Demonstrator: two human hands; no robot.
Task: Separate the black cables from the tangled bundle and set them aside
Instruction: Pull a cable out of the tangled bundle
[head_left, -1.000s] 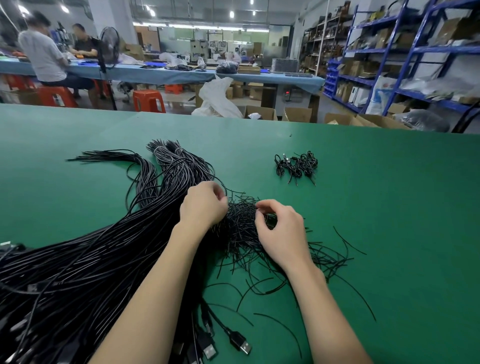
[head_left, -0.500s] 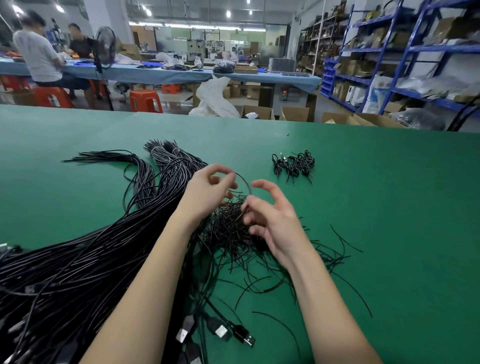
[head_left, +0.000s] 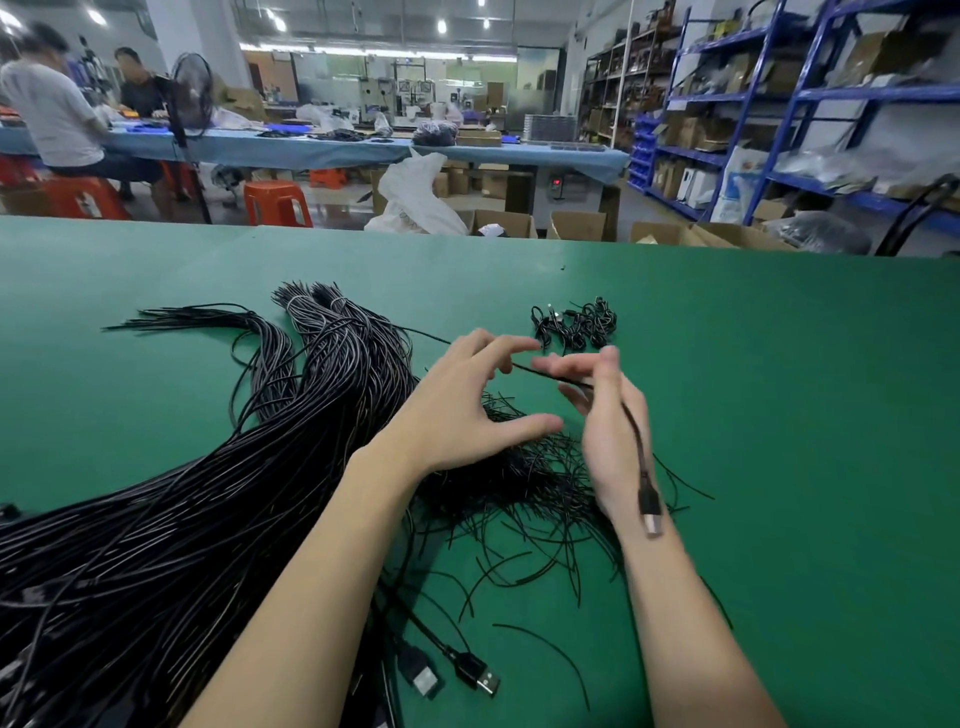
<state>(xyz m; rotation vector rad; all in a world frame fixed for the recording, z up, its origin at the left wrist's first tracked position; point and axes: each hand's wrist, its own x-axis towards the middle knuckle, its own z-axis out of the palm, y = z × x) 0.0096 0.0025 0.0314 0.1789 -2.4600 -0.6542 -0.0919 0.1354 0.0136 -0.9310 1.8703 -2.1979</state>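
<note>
1. Two hands are showing: the left hand (head_left: 457, 410) and the right hand (head_left: 608, 415).
2. One cable (head_left: 631, 426) is hanging across the right hand, ending in one plug (head_left: 650, 512).
3. One big bundle (head_left: 218, 499) is lying at left; its cables are too many to count.
4. One small coiled pile (head_left: 574, 325) is sitting apart.
5. Two USB plugs (head_left: 480, 675) are lying near the front edge.
6. Two people (head_left: 57, 114) are sitting at the far table.
7. At least three orange stools (head_left: 275, 202) are standing on the floor.
8. One fan (head_left: 191, 98) is standing there.
</note>
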